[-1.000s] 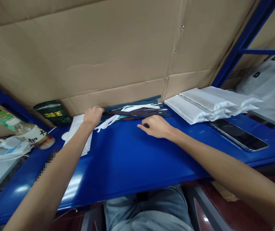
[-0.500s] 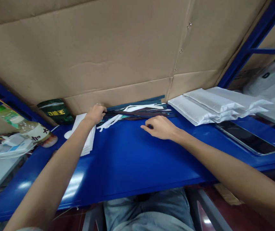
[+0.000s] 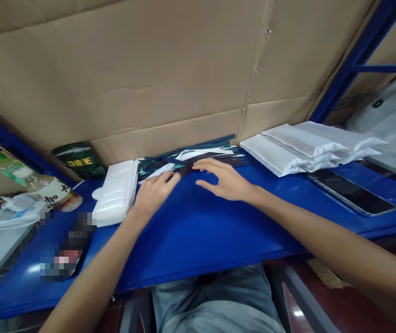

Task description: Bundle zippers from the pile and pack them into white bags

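A loose pile of flat fabric-like strips (image 3: 219,151), white, dark and teal, lies along the back of the blue table. My left hand (image 3: 156,188) is at the near side of the pile, its fingers closed on a dark strip (image 3: 185,171) that is bunched and slightly blurred. To the right, my right hand (image 3: 224,179) has its thumb and fingers apart. Its fingertips reach the right side of the same dark strip; whether they press on it is unclear. Left of the pile, a stack of flat white packets (image 3: 116,189) lies beside my left wrist.
Puffy white packages (image 3: 288,148) are stacked at the right, with a phone (image 3: 352,192) in front. A dark green pouch (image 3: 80,159), a drink bottle (image 3: 50,187) and a blurred-out dark item (image 3: 71,249) occupy the left. A cardboard panel (image 3: 170,78) closes off the back.
My left hand has moved right and nearer, bringing a dark strip from the pile and uncovering the white packets. My right hand has shifted slightly left and its fingers have opened out.
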Demonstrator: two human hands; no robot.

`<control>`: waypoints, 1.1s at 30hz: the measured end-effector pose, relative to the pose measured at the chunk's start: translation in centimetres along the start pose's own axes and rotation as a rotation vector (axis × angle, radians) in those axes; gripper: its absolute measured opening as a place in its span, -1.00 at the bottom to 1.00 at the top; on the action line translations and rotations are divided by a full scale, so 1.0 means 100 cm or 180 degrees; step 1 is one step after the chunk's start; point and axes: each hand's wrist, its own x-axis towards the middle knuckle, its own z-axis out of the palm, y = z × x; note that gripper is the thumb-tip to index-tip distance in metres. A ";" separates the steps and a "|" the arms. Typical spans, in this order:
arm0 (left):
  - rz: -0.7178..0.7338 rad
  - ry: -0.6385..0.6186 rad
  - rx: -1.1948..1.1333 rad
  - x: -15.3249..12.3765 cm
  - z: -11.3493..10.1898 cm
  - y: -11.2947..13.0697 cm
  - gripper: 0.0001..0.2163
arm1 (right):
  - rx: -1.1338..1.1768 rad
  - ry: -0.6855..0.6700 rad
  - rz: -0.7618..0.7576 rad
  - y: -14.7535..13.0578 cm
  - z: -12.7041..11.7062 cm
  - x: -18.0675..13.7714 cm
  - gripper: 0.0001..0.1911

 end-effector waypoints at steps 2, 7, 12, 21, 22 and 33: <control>0.0508 0.0178 -0.0441 -0.008 0.008 0.013 -0.69 | 0.0281 -0.0013 0.0078 -0.007 0.004 0.000 -0.57; 0.0538 0.0701 -0.1787 -0.009 0.014 0.023 -0.88 | 0.1038 -0.0397 0.0565 -0.011 0.013 -0.001 -0.76; -0.0396 0.0234 -0.3588 -0.008 0.014 0.021 -0.56 | 0.1086 -0.0351 0.0722 -0.005 0.015 -0.003 -0.81; -0.0906 0.0173 -0.4288 -0.007 0.030 0.024 -0.71 | 0.0160 0.0108 0.0494 -0.010 0.018 -0.006 -0.86; -0.0949 0.0188 -0.4339 -0.007 0.030 0.025 -0.71 | 0.0105 0.0064 0.0503 -0.012 0.018 -0.006 -0.85; -0.0620 0.0214 -0.4395 -0.007 0.020 0.035 -0.78 | 0.1336 -0.0683 0.0943 -0.022 0.021 -0.006 -0.66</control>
